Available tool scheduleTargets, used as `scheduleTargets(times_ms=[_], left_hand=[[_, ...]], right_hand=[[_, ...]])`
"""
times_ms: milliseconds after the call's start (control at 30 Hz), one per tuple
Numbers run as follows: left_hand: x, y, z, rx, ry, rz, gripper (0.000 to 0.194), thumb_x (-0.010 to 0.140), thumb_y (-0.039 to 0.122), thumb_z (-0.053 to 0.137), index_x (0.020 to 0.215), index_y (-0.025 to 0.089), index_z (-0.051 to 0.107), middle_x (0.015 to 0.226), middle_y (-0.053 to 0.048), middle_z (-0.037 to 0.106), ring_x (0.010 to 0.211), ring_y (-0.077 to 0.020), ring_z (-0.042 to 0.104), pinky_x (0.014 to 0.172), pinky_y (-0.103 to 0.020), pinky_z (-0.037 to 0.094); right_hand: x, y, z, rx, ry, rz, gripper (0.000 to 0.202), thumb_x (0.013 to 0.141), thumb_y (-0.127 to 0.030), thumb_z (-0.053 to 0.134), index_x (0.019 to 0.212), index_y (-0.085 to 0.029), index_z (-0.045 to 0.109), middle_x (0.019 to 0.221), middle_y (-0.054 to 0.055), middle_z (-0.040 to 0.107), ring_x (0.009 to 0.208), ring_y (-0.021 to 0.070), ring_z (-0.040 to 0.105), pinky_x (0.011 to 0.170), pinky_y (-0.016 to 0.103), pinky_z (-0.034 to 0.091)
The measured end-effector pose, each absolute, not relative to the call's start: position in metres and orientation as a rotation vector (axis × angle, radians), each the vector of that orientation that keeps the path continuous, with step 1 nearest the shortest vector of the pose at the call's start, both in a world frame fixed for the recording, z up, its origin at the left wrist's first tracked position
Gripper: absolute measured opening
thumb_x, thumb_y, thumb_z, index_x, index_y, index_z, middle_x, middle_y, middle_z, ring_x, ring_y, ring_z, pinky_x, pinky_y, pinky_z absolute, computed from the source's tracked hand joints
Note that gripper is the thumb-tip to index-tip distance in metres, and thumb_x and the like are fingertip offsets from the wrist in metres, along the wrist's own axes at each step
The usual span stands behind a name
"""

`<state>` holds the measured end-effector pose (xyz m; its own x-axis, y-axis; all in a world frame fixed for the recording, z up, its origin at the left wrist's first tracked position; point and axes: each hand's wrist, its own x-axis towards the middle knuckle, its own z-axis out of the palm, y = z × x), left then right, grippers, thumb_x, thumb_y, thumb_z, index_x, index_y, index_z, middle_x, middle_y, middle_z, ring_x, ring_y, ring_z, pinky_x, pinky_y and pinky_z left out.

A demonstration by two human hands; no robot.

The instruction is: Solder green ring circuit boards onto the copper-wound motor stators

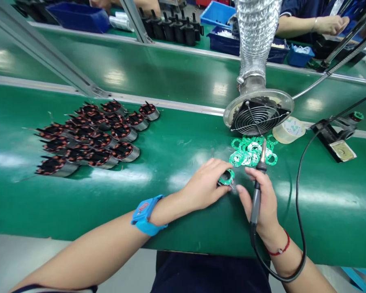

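My left hand (205, 183) is closed around a motor stator, on top of which sits a green ring-shaped circuit board (227, 177). Between the fingers of my right hand (264, 203) rests a soldering iron (256, 195), its tip pointing up and away from me. The thumb of that hand is close to the stator's right side. Just beyond both hands lies a pile of green ring-shaped circuit boards (247, 153). Farther left on the bench stand several stators (102, 156) with copper windings, grouped together.
A fume extractor fan (258, 118) on a silver duct (258, 36) hangs above the boards. Behind it is a tape roll (289, 130). A soldering iron stand (335, 138) sits at right. The iron's black cord (298, 195) loops past my right wrist. Across the bench, a person's hand (331, 25) shows.
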<state>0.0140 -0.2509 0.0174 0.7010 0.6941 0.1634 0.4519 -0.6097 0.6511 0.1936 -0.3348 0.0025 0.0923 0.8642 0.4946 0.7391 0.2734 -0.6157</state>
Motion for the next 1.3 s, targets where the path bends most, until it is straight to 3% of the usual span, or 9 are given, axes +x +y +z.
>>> scheduleTargets(times_ms=[133, 300, 367, 433, 500, 633, 833, 1167, 1300], left_hand=[[-0.001, -0.218, 0.003, 2.324, 1.194, 0.707, 0.046, 0.086, 0.021, 0.065, 0.129, 0.018, 0.049, 0.128, -0.014, 0.057, 0.123, -0.0315, 0.053, 0.104, -0.054, 0.047], [-0.021, -0.181, -0.009, 2.102, 1.465, 1.073, 0.072, 0.087, 0.021, 0.061, 0.149, 0.019, 0.024, 0.16, -0.023, 0.01, 0.14, -0.035, 0.04, 0.106, -0.054, 0.047], [-0.039, -0.173, 0.005, 2.176, 1.531, 1.165, 0.069, 0.086, 0.026, 0.063, 0.146, 0.021, 0.03, 0.16, -0.02, 0.015, 0.143, -0.0363, 0.034, 0.108, -0.055, 0.044], [-0.066, -0.169, 0.026, 2.276, 1.661, 1.203, 0.053, 0.087, 0.031, 0.064, 0.136, 0.02, 0.044, 0.148, -0.017, 0.038, 0.139, -0.0366, 0.036, 0.111, -0.056, 0.04], [-0.099, -0.173, 0.042, 2.345, 1.829, 1.126, 0.03, 0.091, 0.038, 0.059, 0.115, 0.019, 0.058, 0.121, -0.011, 0.058, 0.123, -0.0345, 0.05, 0.106, -0.057, 0.042], [-0.156, -0.204, 0.041, 2.456, 2.027, 0.961, 0.026, 0.093, 0.044, 0.057, 0.086, 0.019, 0.061, 0.087, -0.006, 0.06, 0.099, -0.0298, 0.057, 0.09, -0.054, 0.048], [-0.158, -0.252, 0.003, 2.605, 2.099, 0.613, 0.022, 0.093, 0.037, 0.055, 0.105, 0.02, 0.063, 0.119, -0.021, 0.057, 0.109, -0.0411, 0.054, 0.082, -0.06, 0.048], [-0.074, -0.26, 0.001, 2.645, 1.259, 0.698, 0.016, 0.096, 0.019, 0.05, 0.106, 0.021, 0.063, 0.134, -0.016, 0.051, 0.124, -0.0341, 0.047, 0.098, -0.056, 0.047], [-0.058, -0.256, -0.004, 2.42, 1.209, 0.653, 0.047, 0.087, 0.032, 0.068, 0.126, 0.017, 0.046, 0.128, -0.017, 0.053, 0.118, -0.0321, 0.051, 0.094, -0.052, 0.05]], right_hand=[[0.206, -0.336, 0.001, -1.53, -1.494, 0.31, 0.039, 0.098, -0.025, 0.05, 0.137, -0.025, 0.046, 0.104, 0.006, 0.075, 0.093, 0.0207, 0.075, 0.082, 0.04, 0.062], [0.202, -0.328, -0.006, -1.633, -1.689, 0.37, 0.038, 0.098, -0.025, 0.047, 0.136, -0.024, 0.048, 0.115, 0.01, 0.073, 0.106, 0.0252, 0.071, 0.088, 0.047, 0.06], [0.198, -0.322, -0.011, -1.655, -1.885, 0.308, 0.043, 0.094, -0.025, 0.053, 0.136, -0.021, 0.048, 0.135, 0.016, 0.063, 0.125, 0.0326, 0.06, 0.096, 0.056, 0.054], [0.198, -0.318, -0.015, -1.655, -2.047, 0.224, 0.052, 0.091, -0.025, 0.057, 0.141, -0.017, 0.045, 0.142, 0.019, 0.056, 0.133, 0.0376, 0.051, 0.099, 0.061, 0.049], [0.2, -0.315, -0.017, -1.643, -2.147, 0.107, 0.053, 0.091, -0.027, 0.059, 0.14, -0.014, 0.046, 0.135, 0.02, 0.061, 0.128, 0.0382, 0.054, 0.099, 0.061, 0.047], [0.211, -0.32, -0.012, -1.692, -2.131, -0.079, 0.035, 0.095, -0.032, 0.053, 0.125, -0.015, 0.057, 0.1, 0.014, 0.071, 0.096, 0.0312, 0.066, 0.087, 0.05, 0.051], [0.223, -0.325, -0.005, -1.813, -1.912, -0.082, 0.034, 0.094, -0.033, 0.051, 0.125, -0.019, 0.053, 0.094, 0.009, 0.072, 0.081, 0.0293, 0.063, 0.074, 0.044, 0.047], [0.217, -0.319, -0.007, -1.946, -1.764, -0.075, 0.061, 0.088, -0.055, 0.06, 0.132, -0.014, 0.048, 0.095, 0.013, 0.064, 0.086, 0.0302, 0.059, 0.077, 0.046, 0.05], [0.215, -0.317, -0.007, -1.985, -1.813, -0.058, 0.052, 0.09, -0.042, 0.059, 0.131, -0.011, 0.05, 0.099, 0.016, 0.065, 0.091, 0.0317, 0.059, 0.079, 0.047, 0.05]])
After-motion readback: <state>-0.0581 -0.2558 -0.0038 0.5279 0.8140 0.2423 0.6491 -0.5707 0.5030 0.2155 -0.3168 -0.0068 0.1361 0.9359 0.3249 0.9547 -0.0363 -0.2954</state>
